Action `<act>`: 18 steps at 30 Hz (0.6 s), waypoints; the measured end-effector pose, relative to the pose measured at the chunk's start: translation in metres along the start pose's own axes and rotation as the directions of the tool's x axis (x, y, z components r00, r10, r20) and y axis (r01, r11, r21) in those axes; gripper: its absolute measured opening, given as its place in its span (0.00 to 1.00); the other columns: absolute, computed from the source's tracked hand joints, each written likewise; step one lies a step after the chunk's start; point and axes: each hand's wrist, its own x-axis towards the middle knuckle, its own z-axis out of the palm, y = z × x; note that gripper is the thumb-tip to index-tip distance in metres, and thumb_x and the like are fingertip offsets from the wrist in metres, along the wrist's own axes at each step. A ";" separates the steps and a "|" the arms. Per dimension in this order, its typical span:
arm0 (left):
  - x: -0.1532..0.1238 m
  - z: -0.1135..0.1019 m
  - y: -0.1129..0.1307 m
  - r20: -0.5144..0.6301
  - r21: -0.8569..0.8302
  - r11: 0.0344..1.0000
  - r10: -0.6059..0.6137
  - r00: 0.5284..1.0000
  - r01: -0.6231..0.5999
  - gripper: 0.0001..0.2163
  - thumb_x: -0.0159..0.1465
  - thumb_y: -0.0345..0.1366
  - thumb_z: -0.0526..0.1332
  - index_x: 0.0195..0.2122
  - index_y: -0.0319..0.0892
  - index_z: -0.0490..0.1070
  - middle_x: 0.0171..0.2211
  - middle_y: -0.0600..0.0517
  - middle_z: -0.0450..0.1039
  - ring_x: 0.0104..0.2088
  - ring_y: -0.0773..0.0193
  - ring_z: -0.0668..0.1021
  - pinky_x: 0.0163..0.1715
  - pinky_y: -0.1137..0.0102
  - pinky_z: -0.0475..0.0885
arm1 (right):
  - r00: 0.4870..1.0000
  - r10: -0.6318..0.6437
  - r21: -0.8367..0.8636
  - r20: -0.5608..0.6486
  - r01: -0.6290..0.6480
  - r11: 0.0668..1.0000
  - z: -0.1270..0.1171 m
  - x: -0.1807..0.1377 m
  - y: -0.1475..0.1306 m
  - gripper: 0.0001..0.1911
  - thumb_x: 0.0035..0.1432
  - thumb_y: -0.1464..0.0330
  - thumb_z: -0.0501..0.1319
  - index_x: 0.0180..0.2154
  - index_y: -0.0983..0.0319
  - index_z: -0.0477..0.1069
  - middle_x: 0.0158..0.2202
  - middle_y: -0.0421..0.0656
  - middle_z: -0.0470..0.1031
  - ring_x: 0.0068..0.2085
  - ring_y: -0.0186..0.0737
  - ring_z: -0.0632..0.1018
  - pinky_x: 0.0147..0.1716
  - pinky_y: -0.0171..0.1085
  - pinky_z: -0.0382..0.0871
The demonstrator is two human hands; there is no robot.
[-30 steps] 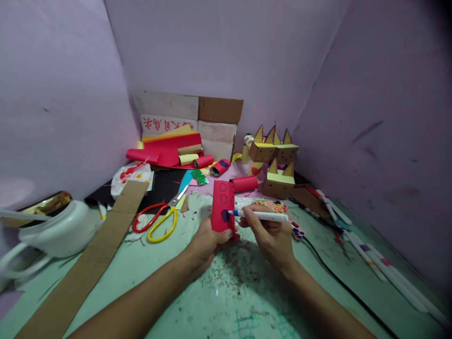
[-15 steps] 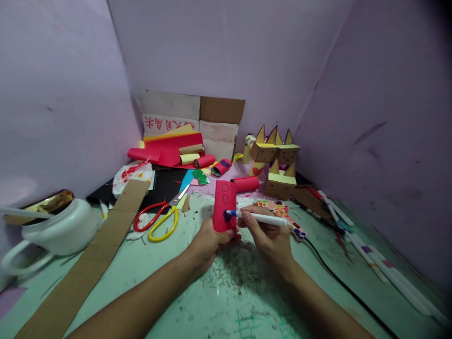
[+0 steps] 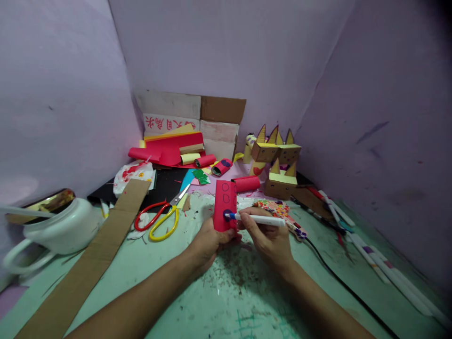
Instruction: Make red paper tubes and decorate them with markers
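Note:
My left hand (image 3: pixel 210 242) grips the lower end of an upright red paper tube (image 3: pixel 224 202) that has small drawn circles and a dark filled spot on its face. My right hand (image 3: pixel 268 238) pinches a white marker (image 3: pixel 259 219) with a blue tip, and the tip touches the dark spot on the tube. Both hands rest on a green, paint-stained table (image 3: pixel 226 301).
Red and yellow scissors (image 3: pixel 158 219) lie left of the tube. A long cardboard strip (image 3: pixel 88 263) and a white jug (image 3: pixel 58 230) are at the left. Red paper rolls (image 3: pixel 169 151), a cardboard box (image 3: pixel 197 117) and cardboard cat figures (image 3: pixel 278 162) stand behind. Markers (image 3: pixel 370 254) and a black cable (image 3: pixel 339 282) lie right.
The marker tip has shifted slightly over the dark spot on the tube. Both hands stay in nearly the same place.

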 end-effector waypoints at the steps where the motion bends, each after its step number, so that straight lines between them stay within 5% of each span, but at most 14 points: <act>1: 0.000 -0.001 -0.001 0.002 -0.003 1.000 0.000 1.000 0.000 0.28 0.36 0.38 0.80 0.40 0.39 0.76 0.33 0.50 0.78 0.32 0.61 0.77 0.37 0.65 0.75 | 1.000 0.002 0.000 0.000 -0.002 1.000 0.000 0.000 -0.001 0.07 0.58 0.65 0.64 0.32 0.61 0.78 0.24 0.41 0.79 0.23 0.36 0.77 0.22 0.32 0.71; 18: -0.001 0.000 0.000 -0.012 0.005 1.000 -0.008 1.000 0.008 0.25 0.37 0.39 0.80 0.35 0.38 0.76 0.31 0.50 0.77 0.32 0.61 0.77 0.39 0.64 0.75 | 0.998 0.055 0.001 0.005 -0.055 0.998 -0.001 0.000 -0.002 0.10 0.58 0.63 0.63 0.29 0.63 0.76 0.20 0.41 0.76 0.21 0.38 0.77 0.20 0.34 0.71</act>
